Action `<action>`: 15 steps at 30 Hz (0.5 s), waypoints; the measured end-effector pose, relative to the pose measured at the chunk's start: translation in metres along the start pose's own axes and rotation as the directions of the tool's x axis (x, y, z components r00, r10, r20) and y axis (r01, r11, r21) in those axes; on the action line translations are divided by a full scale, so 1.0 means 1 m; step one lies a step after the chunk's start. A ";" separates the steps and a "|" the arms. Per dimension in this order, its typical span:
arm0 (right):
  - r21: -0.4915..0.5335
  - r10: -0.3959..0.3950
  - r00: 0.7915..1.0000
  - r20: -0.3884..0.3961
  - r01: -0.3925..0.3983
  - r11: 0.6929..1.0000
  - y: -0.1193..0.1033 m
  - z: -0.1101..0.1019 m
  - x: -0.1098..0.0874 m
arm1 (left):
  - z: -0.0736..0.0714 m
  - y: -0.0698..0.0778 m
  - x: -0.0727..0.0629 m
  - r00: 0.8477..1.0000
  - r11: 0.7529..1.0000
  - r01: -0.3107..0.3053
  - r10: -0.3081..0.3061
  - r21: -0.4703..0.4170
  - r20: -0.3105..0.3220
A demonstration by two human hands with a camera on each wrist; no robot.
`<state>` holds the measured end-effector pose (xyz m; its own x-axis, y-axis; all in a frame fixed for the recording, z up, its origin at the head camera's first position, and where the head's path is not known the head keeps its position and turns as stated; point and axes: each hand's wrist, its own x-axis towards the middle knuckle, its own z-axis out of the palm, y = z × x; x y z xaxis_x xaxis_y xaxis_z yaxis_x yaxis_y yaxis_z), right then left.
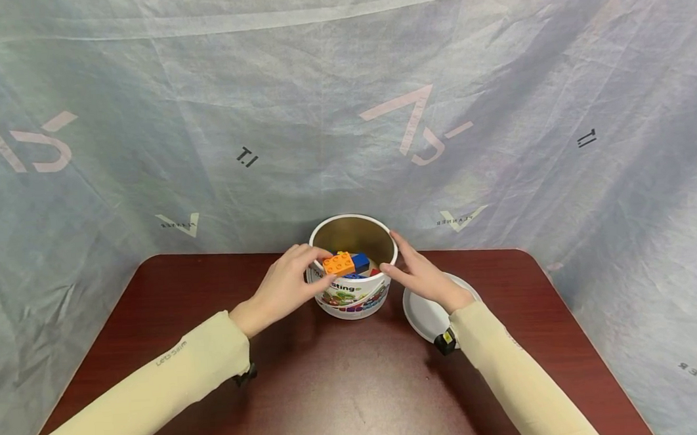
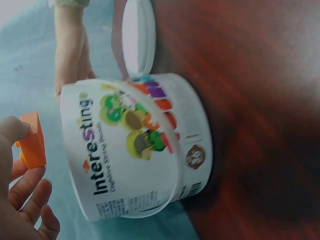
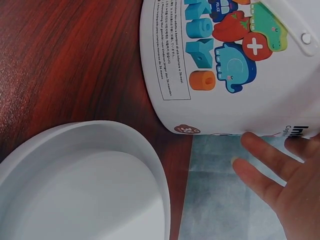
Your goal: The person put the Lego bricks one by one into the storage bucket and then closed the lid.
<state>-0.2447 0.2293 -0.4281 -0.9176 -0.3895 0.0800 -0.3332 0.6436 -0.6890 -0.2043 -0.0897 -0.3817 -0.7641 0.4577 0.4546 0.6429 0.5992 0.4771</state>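
Near the front left of its rim, a white bucket [image 1: 343, 309] has my left hand [image 1: 285, 281] over it, pinching an orange toy brick [image 1: 339, 264] between thumb and fingers. In the left wrist view the same orange brick [image 2: 34, 141] shows apart from the printed bucket wall. A blue brick [image 1: 361, 263] and bits of red and yellow pieces show inside the bucket; the rest of its contents are hidden. My right hand [image 1: 424, 276] touches the bucket's right side at the rim, its fingers spread and fairly straight along the outside in the right wrist view.
A round white lid [image 1: 418, 309] lies on the dark red table [image 1: 357, 388], right of the bucket and partly under my right forearm. Grey printed cloth [image 1: 319, 114] hangs behind the table and at both sides. The bucket's white handle [image 2: 176, 186] hangs down its front.
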 end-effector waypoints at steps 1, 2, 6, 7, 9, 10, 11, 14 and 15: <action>0.000 0.000 1.000 0.000 0.000 1.000 0.000 0.000 0.000 | -0.001 -0.001 0.003 1.000 1.000 0.005 -0.005 -0.001 -0.003; -0.001 0.001 1.000 0.001 -0.001 1.000 0.000 0.000 0.000 | -0.002 -0.002 0.007 1.000 1.000 0.013 -0.013 -0.003 -0.002; -0.007 0.009 1.000 0.002 -0.009 1.000 -0.001 -0.001 0.000 | -0.005 -0.004 0.020 0.999 0.999 0.033 -0.033 -0.008 0.005; -0.009 0.012 1.000 0.001 -0.012 1.000 -0.002 -0.001 -0.001 | -0.005 -0.004 0.023 0.999 0.999 0.037 -0.037 -0.009 0.008; -0.008 0.011 1.000 0.000 -0.011 1.000 -0.002 -0.001 -0.001 | -0.006 -0.003 0.029 0.999 0.999 0.043 -0.043 -0.005 0.012; -0.007 0.010 1.000 0.000 -0.010 1.000 -0.002 -0.001 -0.001 | -0.006 -0.003 0.032 0.999 0.999 0.047 -0.047 -0.004 0.017; -0.007 0.008 1.000 0.000 -0.008 1.000 -0.002 -0.001 -0.001 | -0.006 -0.003 0.035 0.999 0.999 0.050 -0.050 0.000 0.021; 0.002 0.001 1.000 0.005 -0.001 1.000 0.000 0.000 -0.001 | -0.005 -0.004 0.045 0.998 0.998 0.056 -0.057 0.019 0.032; 0.006 -0.002 1.000 0.006 0.002 1.000 0.001 0.000 -0.001 | -0.005 -0.004 0.048 0.998 0.998 0.057 -0.058 0.028 0.037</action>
<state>-0.2441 0.2302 -0.4283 -0.9156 -0.3946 0.0768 -0.3336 0.6392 -0.6929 -0.2435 -0.0732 -0.3584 -0.8017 0.4463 0.3976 0.5963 0.6428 0.4809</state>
